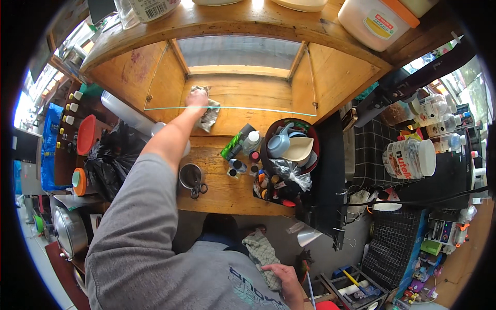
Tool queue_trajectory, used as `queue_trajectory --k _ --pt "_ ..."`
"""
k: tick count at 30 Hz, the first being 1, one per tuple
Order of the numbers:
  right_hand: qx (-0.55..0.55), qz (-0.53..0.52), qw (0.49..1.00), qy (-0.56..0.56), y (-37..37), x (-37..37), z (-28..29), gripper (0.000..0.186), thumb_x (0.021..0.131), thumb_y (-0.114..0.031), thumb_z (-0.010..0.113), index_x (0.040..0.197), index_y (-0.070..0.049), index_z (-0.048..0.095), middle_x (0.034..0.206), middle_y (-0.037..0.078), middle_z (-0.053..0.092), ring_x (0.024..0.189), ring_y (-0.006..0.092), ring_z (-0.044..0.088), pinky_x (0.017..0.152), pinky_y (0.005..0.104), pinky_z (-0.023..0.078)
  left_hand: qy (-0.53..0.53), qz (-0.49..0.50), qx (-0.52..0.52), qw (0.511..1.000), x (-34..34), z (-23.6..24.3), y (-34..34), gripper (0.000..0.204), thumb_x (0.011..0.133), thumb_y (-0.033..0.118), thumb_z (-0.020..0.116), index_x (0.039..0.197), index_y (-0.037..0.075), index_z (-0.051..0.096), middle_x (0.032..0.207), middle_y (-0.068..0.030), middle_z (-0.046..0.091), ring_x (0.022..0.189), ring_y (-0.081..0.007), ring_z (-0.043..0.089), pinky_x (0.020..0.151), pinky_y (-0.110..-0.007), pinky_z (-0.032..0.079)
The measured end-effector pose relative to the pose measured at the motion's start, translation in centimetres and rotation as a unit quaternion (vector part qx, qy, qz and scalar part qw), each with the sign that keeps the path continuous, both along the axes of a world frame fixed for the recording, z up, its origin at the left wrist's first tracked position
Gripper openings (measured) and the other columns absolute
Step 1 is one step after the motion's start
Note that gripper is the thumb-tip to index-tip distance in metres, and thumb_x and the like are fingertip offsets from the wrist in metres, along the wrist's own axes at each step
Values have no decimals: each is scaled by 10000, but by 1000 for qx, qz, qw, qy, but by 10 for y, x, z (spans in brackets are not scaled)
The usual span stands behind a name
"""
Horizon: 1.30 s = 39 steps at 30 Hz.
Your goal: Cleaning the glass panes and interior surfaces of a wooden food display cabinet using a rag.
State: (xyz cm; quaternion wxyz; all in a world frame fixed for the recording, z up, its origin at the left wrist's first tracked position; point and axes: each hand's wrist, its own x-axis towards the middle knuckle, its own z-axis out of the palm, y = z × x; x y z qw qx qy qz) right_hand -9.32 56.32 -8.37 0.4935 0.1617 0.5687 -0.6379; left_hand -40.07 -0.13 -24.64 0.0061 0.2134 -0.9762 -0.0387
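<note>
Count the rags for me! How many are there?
2. One grey rag is under the left hand, pressed on the wooden cabinet shelf. The other rag hangs from the right hand, low by the person's body. More may be hidden.

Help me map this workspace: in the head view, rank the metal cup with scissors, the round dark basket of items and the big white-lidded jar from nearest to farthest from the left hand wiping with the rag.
1. Metal cup with scissors, below the left hand.
2. Round dark basket of items, to its right.
3. Big white-lidded jar, far right.
</note>
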Motion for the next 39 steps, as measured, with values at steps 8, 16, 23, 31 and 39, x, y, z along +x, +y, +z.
queue_trajectory --k 8,16,23,31,39 --pt "9 -3 1000 2 -16 -2 10 388 957 -235 544 1076 98 705 1038 121 723 945 151 646 921 273 461 79 -192 5 978 -4 -29 88 168 801 111 600 960 79 646 934 -180 693 825 -319 707 717 -468 578" --pt "-9 -16 1000 11 -17 8 -1 380 938 -217 548 1064 103 709 1024 150 728 948 162 651 929 275 462 14 -74 -191 979 -45 -54 60 179 882 160 612 1027 67 660 959 -179 704 853 -300 723 710 -421 596" --pt "-7 -21 1000 -15 -15 10 -5 382 931 -222 563 1068 103 708 1074 155 716 969 172 653 934 279 465 -100 -6 -68 993 -15 -17 37 196 932 156 556 1071 82 673 1002 -139 724 914 -273 731 727 -403 600" --pt "-18 -64 996 -58 -8 28 -25 400 933 -233 559 1099 106 690 1046 155 714 954 171 658 915 266 478 -167 153 -91 970 -27 -6 -26 181 894 223 692 1051 167 764 1115 -29 743 1021 -214 708 689 -426 574" --pt "-37 -4 999 -16 -8 5 -31 380 952 -230 549 1088 88 707 1056 133 716 978 155 637 933 271 457 -194 20 -141 971 -13 6 -4 224 866 160 668 1065 147 771 1094 -48 743 994 -266 721 675 -440 604"
